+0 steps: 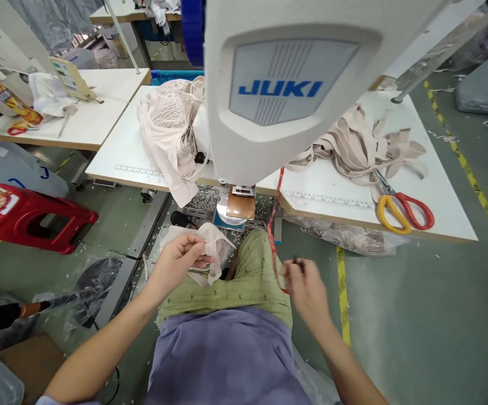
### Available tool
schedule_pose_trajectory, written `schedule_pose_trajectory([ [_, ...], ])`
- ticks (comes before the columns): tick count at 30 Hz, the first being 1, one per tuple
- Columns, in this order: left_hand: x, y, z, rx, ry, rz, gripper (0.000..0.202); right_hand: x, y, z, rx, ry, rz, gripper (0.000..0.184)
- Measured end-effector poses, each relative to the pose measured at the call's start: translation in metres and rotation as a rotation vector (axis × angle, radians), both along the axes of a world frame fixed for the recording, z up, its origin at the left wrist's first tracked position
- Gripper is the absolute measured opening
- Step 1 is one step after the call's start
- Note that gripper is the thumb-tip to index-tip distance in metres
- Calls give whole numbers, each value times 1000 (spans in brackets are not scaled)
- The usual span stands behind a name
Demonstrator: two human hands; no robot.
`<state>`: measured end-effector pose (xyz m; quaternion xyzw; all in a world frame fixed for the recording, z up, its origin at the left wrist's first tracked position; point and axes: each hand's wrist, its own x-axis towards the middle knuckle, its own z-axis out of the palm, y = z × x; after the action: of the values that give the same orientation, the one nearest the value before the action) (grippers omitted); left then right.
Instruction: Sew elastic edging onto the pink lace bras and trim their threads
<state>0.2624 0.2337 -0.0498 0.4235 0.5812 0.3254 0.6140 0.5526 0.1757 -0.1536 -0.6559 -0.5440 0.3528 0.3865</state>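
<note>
My left hand (pixel 187 256) is closed, pinching a pale beige piece of garment (pixel 213 247) with thin straps or edges that hangs over my lap. My right hand (pixel 307 289) is closed and slightly blurred, to the right of my knees. A small black tool (pixel 298 263) shows at its fingers; its kind is too smeared to make out. From the table edge a red patterned cord (pixel 272 225) hangs down to this hand. Above and ahead of both hands is the white sewing machine head (pixel 269 84), with its metal and brown plate (pixel 240 203) below.
Beige garments (pixel 171 124) are heaped left of the machine. Beige strips (pixel 362 143) lie to the right, beside scissors (pixel 404 211) with yellow and red handles at the white table's (pixel 438 208) front edge. A red stool (pixel 32 216) lies on the left floor.
</note>
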Motion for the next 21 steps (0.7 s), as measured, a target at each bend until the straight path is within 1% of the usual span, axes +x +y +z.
schedule_pose_trajectory([
  [1,2,-1,0,11,26,1,29,-22,2,19,35,-81,91,28],
  [2,3,-2,1,25,56,2,28,-42,4,36,80,-123,234,29],
  [3,5,-3,1,43,88,2,27,-60,7,50,113,-163,333,29],
  [5,7,-6,2,87,153,-7,25,-86,14,69,146,-216,434,31],
  [6,8,-7,3,110,181,-12,24,-95,17,74,144,-224,446,28],
  [8,10,-9,4,150,222,-13,22,-106,21,76,113,-213,446,21],
  [11,10,-11,6,175,249,-5,21,-112,24,73,48,-202,461,19],
  [15,11,-12,7,190,257,-8,19,-112,24,71,10,-215,476,17],
  [21,14,-11,7,188,250,-4,20,-110,24,76,-22,-168,472,15],
])
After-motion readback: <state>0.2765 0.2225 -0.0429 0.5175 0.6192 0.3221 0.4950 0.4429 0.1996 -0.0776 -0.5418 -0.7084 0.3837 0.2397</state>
